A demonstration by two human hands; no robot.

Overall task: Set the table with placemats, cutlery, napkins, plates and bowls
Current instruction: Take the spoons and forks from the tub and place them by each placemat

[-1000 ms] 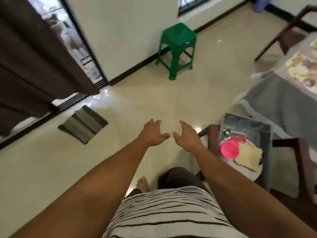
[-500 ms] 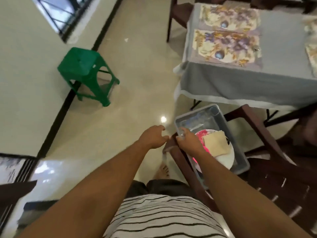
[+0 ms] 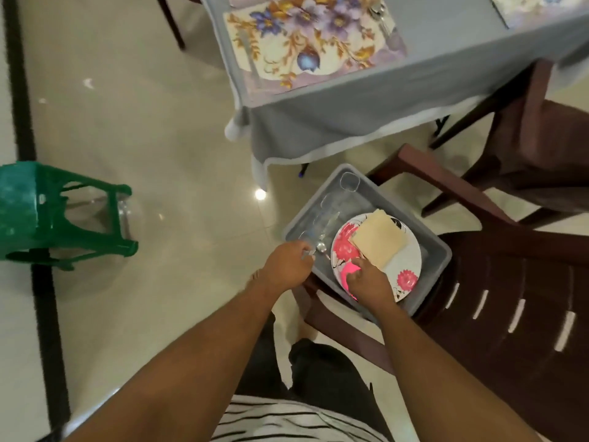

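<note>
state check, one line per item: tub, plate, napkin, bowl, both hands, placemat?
grey tub: on chair seat
floral plate: flat in tub
napkin: folded, on plate
pink bowl: on plate
left hand: pinching cutlery
right hand: gripping bowl
placemat: laid on table

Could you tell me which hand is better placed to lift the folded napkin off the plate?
Right: the right hand is already over the plate, beside the napkin; the left hand is at the cutlery.
</note>
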